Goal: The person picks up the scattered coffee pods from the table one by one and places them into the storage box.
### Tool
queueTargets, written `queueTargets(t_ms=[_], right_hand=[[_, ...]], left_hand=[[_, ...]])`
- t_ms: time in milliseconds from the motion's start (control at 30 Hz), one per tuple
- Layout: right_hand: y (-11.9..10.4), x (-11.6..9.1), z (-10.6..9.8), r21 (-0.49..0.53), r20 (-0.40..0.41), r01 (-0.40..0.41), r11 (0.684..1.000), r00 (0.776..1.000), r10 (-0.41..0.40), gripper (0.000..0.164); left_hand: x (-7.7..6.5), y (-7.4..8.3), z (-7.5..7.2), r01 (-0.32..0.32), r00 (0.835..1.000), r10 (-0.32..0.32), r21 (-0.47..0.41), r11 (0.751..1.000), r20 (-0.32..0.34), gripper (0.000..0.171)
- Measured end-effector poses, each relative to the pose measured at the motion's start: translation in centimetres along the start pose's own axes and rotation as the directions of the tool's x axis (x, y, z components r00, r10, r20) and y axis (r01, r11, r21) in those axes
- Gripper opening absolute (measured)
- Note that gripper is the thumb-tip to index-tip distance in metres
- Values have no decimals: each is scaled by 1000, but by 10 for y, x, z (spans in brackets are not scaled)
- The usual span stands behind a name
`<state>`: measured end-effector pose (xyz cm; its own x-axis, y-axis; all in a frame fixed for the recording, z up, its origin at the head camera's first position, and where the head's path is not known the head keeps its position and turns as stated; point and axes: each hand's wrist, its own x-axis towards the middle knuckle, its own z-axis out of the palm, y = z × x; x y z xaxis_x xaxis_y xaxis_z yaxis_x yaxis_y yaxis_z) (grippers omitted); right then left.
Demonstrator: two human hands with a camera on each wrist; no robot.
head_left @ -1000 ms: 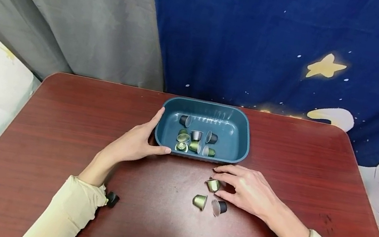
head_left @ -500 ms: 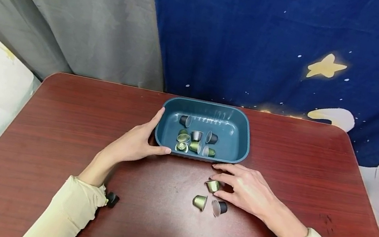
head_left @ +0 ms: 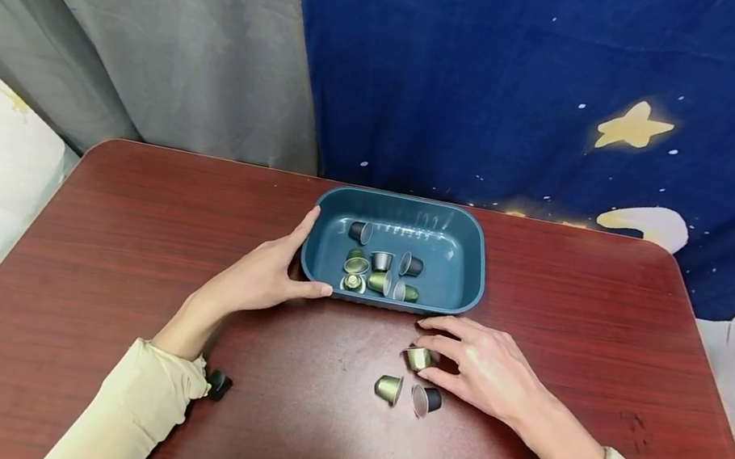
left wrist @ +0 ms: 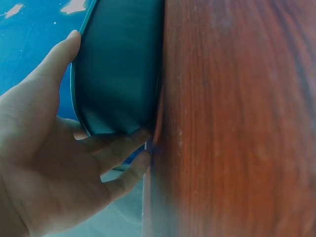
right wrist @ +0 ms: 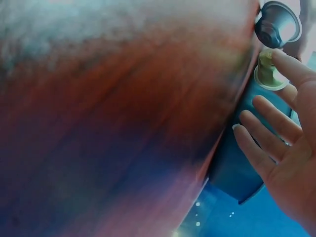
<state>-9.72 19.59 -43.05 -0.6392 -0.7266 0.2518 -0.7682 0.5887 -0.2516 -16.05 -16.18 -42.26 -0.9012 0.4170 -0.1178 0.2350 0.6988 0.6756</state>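
My left hand point(head_left: 258, 276) holds the near left corner of a teal plastic bin point(head_left: 444, 264), thumb on the front rim and fingers along the left end. In the left wrist view several fingertips meet the bin's wall point(left wrist: 116, 74) close to the tabletop. Just in front of the bin, my right hand point(head_left: 489, 367) pinches a green coffee capsule point(head_left: 419, 359) between thumb and index finger. The right wrist view shows its other fingers spread, apart from the capsule point(right wrist: 267, 74). Another green capsule point(head_left: 387, 389) and a dark capsule point(head_left: 430, 401) lie on their sides nearby.
Inside the bin lie several capsules, among them a dark one point(head_left: 357, 231) and a silver one point(head_left: 381, 261). The red-brown wooden table point(head_left: 107, 282) ends just behind the bin. A blue curtain point(head_left: 468, 75) and a grey curtain point(head_left: 209, 37) hang beyond.
My right hand and the green capsule have shifted slightly to the right over the last half second. The left hand, bin and other capsules have stayed put.
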Motion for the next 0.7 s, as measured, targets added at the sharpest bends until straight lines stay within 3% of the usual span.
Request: queueTargets(t_ms=[700], right_hand=[[-9, -1, -27, -5, -118, 58, 998, 991, -58, 31]], left_hand=[[0, 1, 0, -1, 1000, 1, -7, 1000, 4, 116]])
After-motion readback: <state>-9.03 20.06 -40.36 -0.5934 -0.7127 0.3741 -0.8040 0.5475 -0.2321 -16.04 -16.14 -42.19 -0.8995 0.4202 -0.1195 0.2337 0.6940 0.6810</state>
